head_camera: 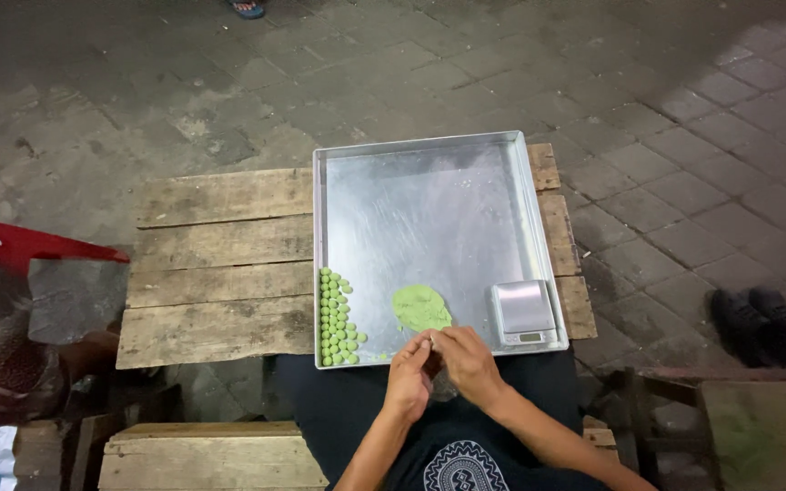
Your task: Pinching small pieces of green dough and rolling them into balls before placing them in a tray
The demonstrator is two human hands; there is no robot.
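The flat green dough patch [421, 308] is lying in the metal tray [429, 173] near its front edge, just ahead of both hands, its longer side running away from the person. The left hand [408, 377] and right hand [468, 359] are meeting fingertip to fingertip, pinching something too small to tell. Green balls [337, 318] are sitting to the left, a small scale [525, 314] to the right, all on the wooden table [220, 264]

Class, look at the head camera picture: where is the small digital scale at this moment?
The small digital scale sits in the near right corner of the metal tray, right of the flattened green dough and just beyond the right hand.
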